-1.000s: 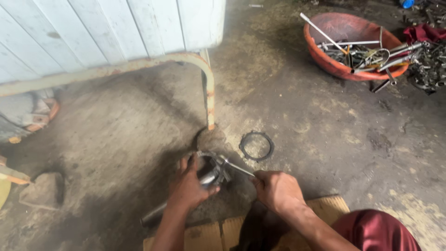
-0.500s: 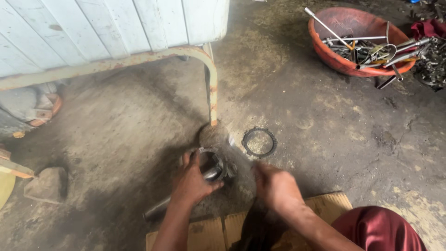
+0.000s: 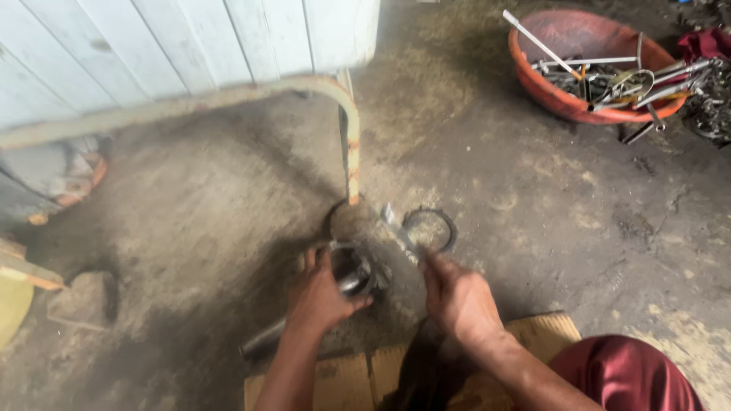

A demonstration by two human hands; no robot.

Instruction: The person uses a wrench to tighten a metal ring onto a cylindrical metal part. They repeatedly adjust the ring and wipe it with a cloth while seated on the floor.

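Bare, stained concrete floor (image 3: 571, 251), wide open right of the bent metal frame leg (image 3: 351, 144). White plank panel (image 3: 152, 46) above and left of that leg. Orange basin (image 3: 567, 99) of metal tools far up-right of the leg, well apart. Flattened cardboard (image 3: 544, 327) below the leg, at the bottom edge, beside a maroon-clad knee (image 3: 624, 373). Left hand (image 3: 320, 297) just below the leg's foot, fingers curled tight round a metal cylindrical part (image 3: 352, 268) resting on the floor. Right hand (image 3: 457, 297) beside it, closed on a thin metal tool (image 3: 400, 232), blurred, angled up-left toward the part. Dark ring (image 3: 430, 228) flat on the floor just right of the leg's foot, touching neither hand.
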